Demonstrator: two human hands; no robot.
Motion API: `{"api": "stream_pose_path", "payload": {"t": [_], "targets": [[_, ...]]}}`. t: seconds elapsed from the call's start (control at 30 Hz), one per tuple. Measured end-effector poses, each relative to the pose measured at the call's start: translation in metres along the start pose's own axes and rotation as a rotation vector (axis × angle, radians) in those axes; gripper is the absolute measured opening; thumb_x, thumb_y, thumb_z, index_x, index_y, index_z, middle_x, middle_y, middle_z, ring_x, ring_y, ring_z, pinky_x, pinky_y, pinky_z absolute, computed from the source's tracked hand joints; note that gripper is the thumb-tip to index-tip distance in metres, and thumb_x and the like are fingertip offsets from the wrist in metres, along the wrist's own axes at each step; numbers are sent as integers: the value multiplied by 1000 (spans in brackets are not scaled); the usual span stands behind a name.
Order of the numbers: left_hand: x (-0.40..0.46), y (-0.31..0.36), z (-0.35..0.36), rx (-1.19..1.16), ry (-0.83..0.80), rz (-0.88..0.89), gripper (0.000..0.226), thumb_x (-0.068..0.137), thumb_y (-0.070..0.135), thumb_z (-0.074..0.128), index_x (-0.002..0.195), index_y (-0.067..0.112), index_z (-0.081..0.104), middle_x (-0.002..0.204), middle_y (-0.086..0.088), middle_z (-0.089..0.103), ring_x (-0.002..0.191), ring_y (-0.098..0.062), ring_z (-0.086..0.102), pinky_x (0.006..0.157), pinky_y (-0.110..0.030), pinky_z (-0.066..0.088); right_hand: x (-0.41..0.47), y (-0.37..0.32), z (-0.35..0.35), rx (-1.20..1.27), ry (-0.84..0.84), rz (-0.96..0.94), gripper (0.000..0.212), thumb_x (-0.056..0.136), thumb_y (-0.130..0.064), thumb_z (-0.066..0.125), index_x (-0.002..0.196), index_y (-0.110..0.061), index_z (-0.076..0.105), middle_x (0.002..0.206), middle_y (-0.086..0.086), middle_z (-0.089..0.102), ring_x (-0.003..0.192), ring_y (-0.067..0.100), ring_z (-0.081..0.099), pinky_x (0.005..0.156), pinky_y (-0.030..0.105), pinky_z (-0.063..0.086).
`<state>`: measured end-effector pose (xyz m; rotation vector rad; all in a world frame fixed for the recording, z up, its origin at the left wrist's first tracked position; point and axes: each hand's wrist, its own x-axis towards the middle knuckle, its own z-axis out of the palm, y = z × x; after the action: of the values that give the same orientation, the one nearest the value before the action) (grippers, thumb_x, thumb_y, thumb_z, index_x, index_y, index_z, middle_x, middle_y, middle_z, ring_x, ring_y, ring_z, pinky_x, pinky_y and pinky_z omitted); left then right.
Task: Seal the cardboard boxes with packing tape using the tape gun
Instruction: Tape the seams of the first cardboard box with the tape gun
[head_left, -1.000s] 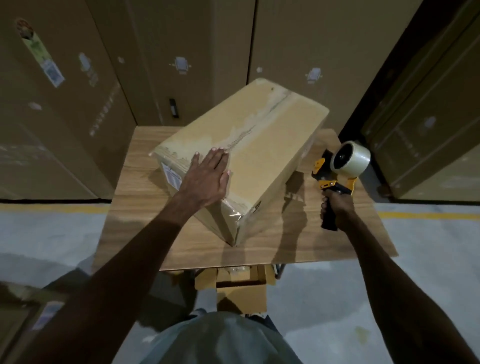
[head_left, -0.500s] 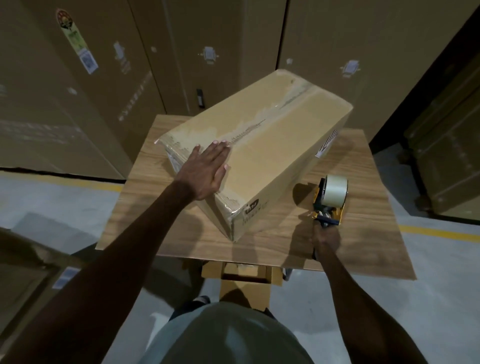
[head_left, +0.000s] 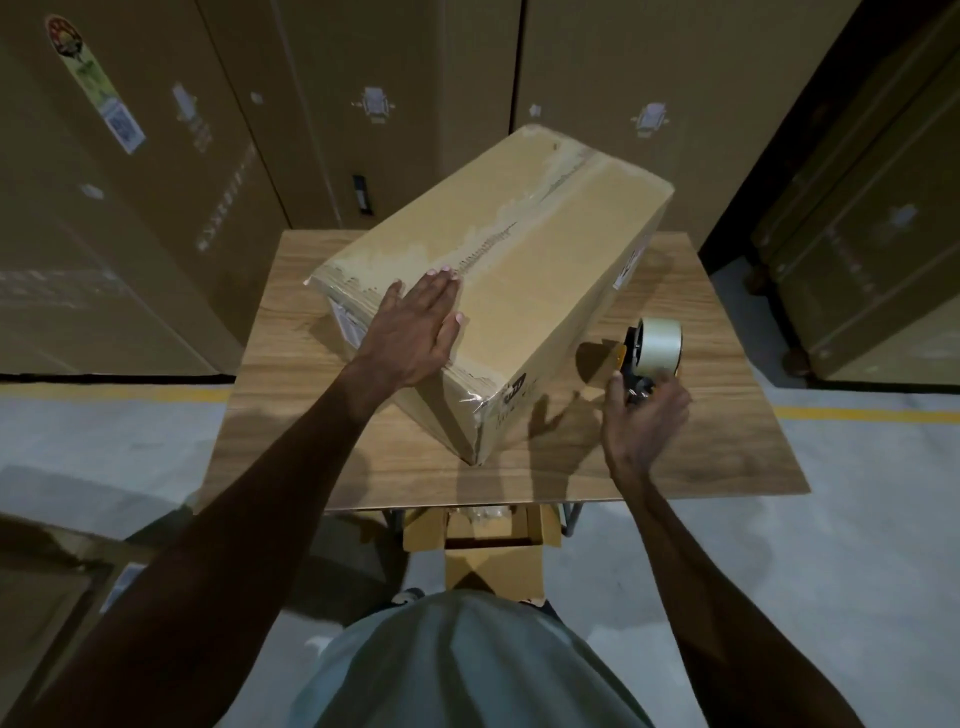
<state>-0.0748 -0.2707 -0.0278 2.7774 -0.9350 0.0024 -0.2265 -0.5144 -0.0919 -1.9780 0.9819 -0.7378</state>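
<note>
Centre frame, cardboard box (head_left: 524, 291) sat skewed on wooden table (head_left: 322, 426), top seam taped; left hand (head_left: 415, 332) pressed flat on it, fingers straight, together; right hand (head_left: 644, 421) loosely curled at tape gun (head_left: 652, 353) standing lower right of box, grip unclear; likely between boxes, next needing fresh box.

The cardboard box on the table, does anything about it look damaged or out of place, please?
Yes. The cardboard box sits askew on the table, and the tape along its top seam looks ragged and wrinkled, with torn patches near the far end.
</note>
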Motion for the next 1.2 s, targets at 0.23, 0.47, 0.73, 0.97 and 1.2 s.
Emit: {"api": "stream_pose_path", "payload": {"t": [0.23, 0.47, 0.73, 0.97, 1.2], "targets": [[-6, -18, 0, 76, 57, 53, 76, 97, 60, 6, 159, 20, 27, 167, 1, 21, 156, -23, 4, 120, -62, -1, -15, -50, 17, -33, -423, -885, 55, 94, -50, 60, 126, -6, 63, 128, 14, 62, 120, 22, 53, 100, 41, 45], [-5, -27, -5, 31, 58, 26, 80, 93, 63, 4, 159, 25, 28, 166, 2, 23, 156, -23, 6, 120, -60, 0, -1, -71, 43, -110, -691, -1152, 64, 94, -52, 59, 142, -10, 55, 152, 8, 48, 146, 27, 38, 122, 57, 21], [0, -41, 0, 35, 66, 35, 68, 99, 56, 15, 158, 26, 30, 165, 1, 26, 155, -25, 12, 120, -60, 6, -3, -54, 68, -301, -547, -1386, 66, 99, -55, 44, 151, -15, 40, 157, 9, 43, 145, 30, 37, 116, 53, 27], [1, -39, -1, 32, 55, 21, 70, 99, 58, 13, 159, 26, 28, 165, 1, 25, 154, -25, 15, 120, -59, 7, 19, -59, 62, -395, -658, -1515, 82, 94, -63, 48, 156, -14, 27, 163, 11, 32, 149, 30, 30, 118, 53, 26], [-2, -38, -1, 47, 43, 5, 69, 99, 58, 13, 159, 26, 28, 165, 1, 26, 153, -25, 20, 121, -56, 13, -2, -56, 59, -244, -551, -1375, 73, 94, -59, 54, 150, -12, 46, 157, 7, 44, 145, 27, 40, 119, 52, 27]]}}
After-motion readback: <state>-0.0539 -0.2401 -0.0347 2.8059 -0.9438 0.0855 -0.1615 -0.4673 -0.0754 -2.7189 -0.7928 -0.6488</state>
